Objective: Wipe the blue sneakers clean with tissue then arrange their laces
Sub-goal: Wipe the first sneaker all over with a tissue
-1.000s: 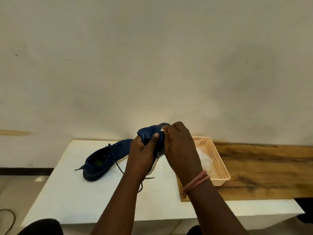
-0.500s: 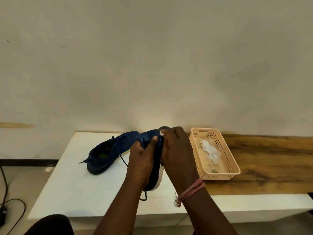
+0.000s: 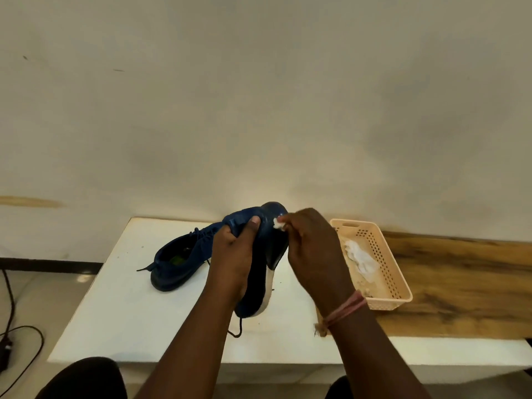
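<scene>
My left hand (image 3: 231, 254) grips a blue sneaker (image 3: 266, 254) with a white sole, held up above the white table (image 3: 115, 312) with its toe pointing away. Its dark lace hangs down below the heel. My right hand (image 3: 312, 251) pinches a small wad of white tissue (image 3: 278, 224) against the sneaker's toe. The other blue sneaker (image 3: 180, 260) lies on the table to the left, its opening facing me and its laces loose.
A peach plastic basket (image 3: 394, 272) with crumpled white tissue (image 3: 361, 259) inside stands on a wooden board (image 3: 466, 283) at the right. Black cables (image 3: 11, 326) lie on the floor at the left. A plain wall rises behind the table.
The held sneaker has tilted so more of its white sole shows. My right hand has shifted right, exposing the tissue at the toe.
</scene>
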